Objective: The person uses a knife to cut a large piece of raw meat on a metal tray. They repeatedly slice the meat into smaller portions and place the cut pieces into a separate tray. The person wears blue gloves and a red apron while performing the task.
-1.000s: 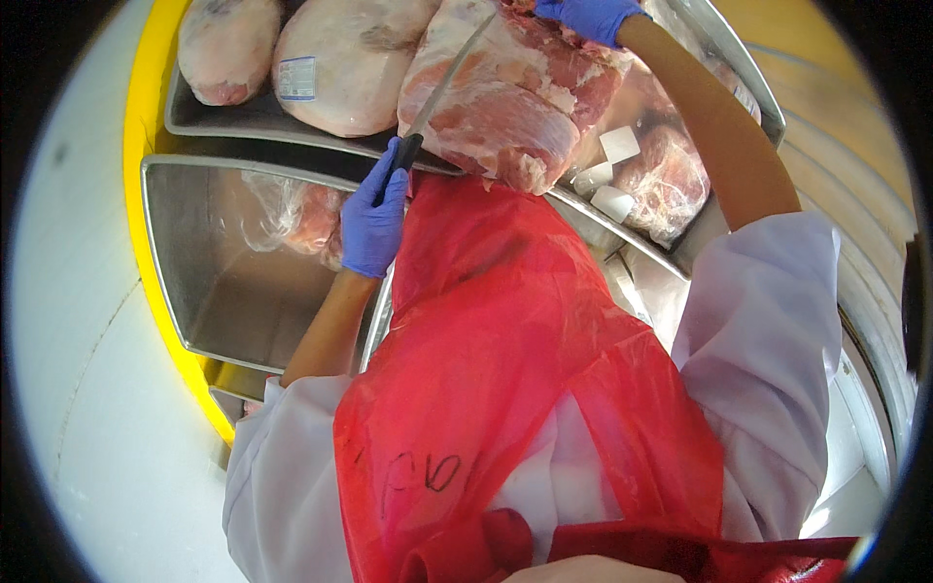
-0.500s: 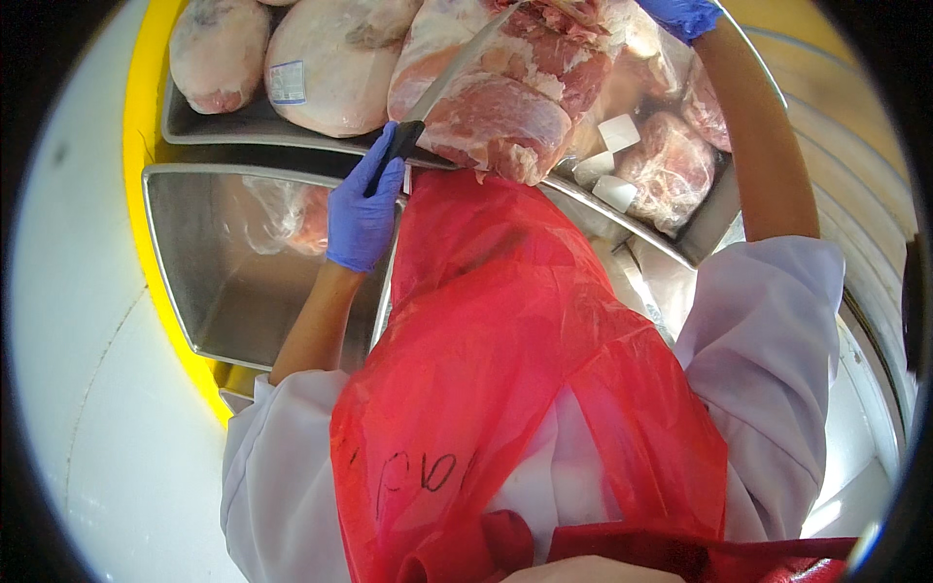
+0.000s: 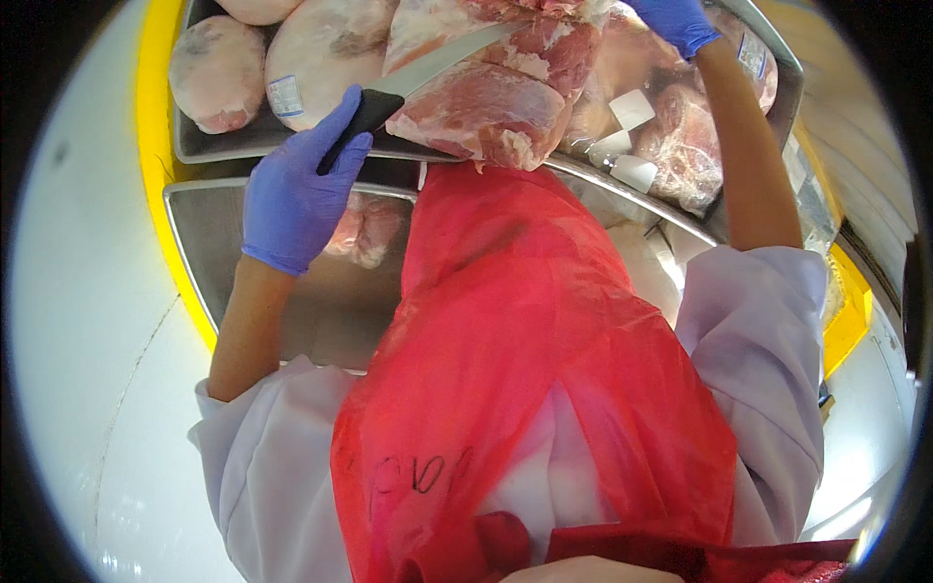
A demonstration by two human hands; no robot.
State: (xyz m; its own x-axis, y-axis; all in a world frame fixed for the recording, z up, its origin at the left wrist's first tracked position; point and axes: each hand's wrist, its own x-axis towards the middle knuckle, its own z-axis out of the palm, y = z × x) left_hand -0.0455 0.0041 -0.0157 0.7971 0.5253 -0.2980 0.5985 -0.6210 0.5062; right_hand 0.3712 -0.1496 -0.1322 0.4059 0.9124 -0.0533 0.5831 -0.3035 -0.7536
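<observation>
My left hand (image 3: 299, 185), in a blue glove, is closed around the black handle of a long knife (image 3: 452, 60). The blade slants up and to the right, across a large piece of raw, boned meat (image 3: 496, 102). Its tip lies near the ragged red flesh at the top. My right hand (image 3: 673, 21), gloved in blue too, is at the upper edge beside the far end of that meat. Its fingers are mostly out of the picture, so their grip is hidden. The meat's near end overhangs the metal tray's rim, close to my red apron.
Pale wrapped meat pieces (image 3: 326, 68) lie left in the tray (image 3: 219, 146), one with a label. Bagged meat (image 3: 685, 146) with white tags (image 3: 632, 109) is on the right. Below my left hand stands a metal bin (image 3: 340, 311) holding bagged meat. A yellow edge (image 3: 154, 117) curves along the left.
My left hand has moved left and slightly down with the knife, and the blade now lies flatter. The right hand has shifted slightly left. The whole view has shifted a little.
</observation>
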